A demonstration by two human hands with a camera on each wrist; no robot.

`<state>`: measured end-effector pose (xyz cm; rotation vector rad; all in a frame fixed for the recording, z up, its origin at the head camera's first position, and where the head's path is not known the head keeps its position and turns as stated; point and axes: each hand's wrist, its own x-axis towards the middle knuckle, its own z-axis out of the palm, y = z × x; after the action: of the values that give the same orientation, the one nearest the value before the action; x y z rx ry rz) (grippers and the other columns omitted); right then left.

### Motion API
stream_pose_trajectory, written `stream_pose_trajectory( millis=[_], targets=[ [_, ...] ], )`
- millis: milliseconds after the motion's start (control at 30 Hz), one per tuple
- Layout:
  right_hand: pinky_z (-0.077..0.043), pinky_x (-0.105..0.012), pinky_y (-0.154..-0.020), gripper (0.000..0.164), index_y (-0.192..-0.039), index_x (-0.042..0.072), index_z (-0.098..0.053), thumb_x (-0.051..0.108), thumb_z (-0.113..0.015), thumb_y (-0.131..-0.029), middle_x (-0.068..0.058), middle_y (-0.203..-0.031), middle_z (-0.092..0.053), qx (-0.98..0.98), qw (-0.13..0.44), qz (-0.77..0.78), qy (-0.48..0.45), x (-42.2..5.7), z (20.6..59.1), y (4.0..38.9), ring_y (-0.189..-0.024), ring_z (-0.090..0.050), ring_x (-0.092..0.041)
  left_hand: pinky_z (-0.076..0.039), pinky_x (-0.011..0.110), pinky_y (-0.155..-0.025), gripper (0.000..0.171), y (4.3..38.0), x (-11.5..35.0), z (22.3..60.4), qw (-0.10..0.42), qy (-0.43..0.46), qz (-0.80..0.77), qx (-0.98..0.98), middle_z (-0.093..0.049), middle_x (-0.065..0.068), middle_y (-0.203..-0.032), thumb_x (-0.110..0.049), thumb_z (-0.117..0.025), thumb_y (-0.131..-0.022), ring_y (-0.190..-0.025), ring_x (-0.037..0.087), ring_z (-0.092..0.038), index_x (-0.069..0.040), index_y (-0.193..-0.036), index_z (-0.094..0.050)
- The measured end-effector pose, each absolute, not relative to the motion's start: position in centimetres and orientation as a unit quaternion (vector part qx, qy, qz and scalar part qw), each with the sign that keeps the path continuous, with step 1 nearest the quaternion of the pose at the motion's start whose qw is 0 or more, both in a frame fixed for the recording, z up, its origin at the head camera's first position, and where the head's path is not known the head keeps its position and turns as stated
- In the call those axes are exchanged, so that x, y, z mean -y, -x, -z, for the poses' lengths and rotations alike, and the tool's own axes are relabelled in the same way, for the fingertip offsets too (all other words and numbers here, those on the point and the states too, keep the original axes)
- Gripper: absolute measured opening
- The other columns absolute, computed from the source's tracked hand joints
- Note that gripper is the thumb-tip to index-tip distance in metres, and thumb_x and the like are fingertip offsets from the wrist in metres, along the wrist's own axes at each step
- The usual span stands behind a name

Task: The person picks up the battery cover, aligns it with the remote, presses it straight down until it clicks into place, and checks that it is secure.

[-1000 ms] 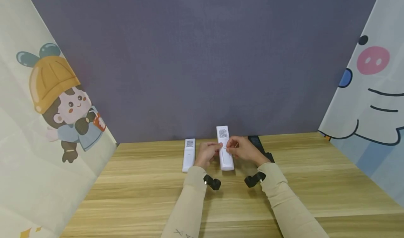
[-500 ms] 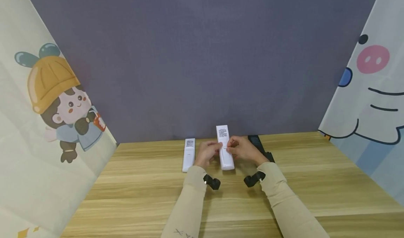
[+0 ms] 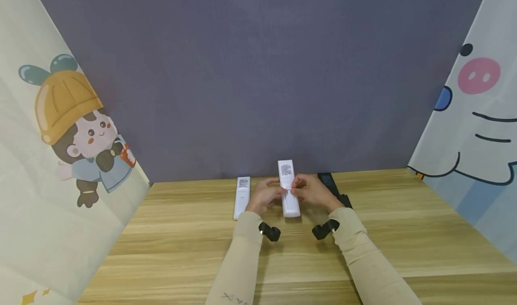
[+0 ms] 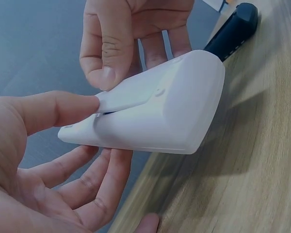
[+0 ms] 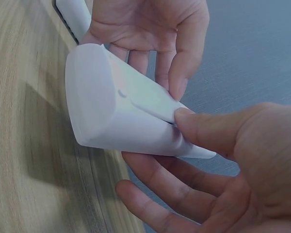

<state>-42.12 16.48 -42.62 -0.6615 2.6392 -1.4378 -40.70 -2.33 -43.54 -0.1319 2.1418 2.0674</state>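
"What's new?"
"The left hand (image 3: 263, 196) has moved its thumb nearer on the long white plastic remote (image 3: 290, 203)."
"Holding it?"
"Yes, like the right hand (image 3: 313, 192), over the tan wooden table (image 3: 181, 242), far side."

even, soft light fills the head view, the grey backdrop (image 3: 258, 80) duller than the wooden tabletop (image 3: 181, 251); the print (image 3: 286, 170) on the white remote control (image 3: 290, 205) is too small to read. both wrist views look bluish and hazy (fine detail goes soft), with blurred shadows across the tabletop.
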Motion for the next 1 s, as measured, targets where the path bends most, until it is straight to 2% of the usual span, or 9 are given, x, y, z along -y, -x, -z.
stream_pose_trajectory(
  millis=[433, 1000],
  targets=[
    [-0.061, -0.052, -0.069, 0.009, -0.096, 0.000, -0.058, 0.000, -0.067, -0.095, -0.026, -0.104, -0.071, -0.858, 0.028, 0.466, 0.213, -16.42, 42.69, 42.13, -0.078, -0.070, -0.025, -0.051, 0.053, -0.099, 0.064, 40.67, 2.17, 43.65, 0.074, 0.046, -0.693, -0.716, -0.076, 0.012, -0.098, -0.003, -0.079, -0.080, -0.090, 0.020, -0.070, -0.010, -0.140, -0.059],
    [-0.062, -0.052, -0.069, 0.012, -0.095, -0.001, -0.056, -0.003, -0.067, -0.093, -0.025, -0.099, -0.070, -0.858, 0.024, 0.469, 0.208, -16.21, 42.59, 41.95, -0.077, -0.070, -0.027, -0.055, 0.050, -0.095, 0.066, 40.89, 2.11, 43.79, 0.071, 0.040, -0.701, -0.709, -0.072, 0.008, -0.090, 0.004, -0.076, -0.077, -0.080, 0.017, -0.067, -0.006, -0.140, -0.059]
  ],
)
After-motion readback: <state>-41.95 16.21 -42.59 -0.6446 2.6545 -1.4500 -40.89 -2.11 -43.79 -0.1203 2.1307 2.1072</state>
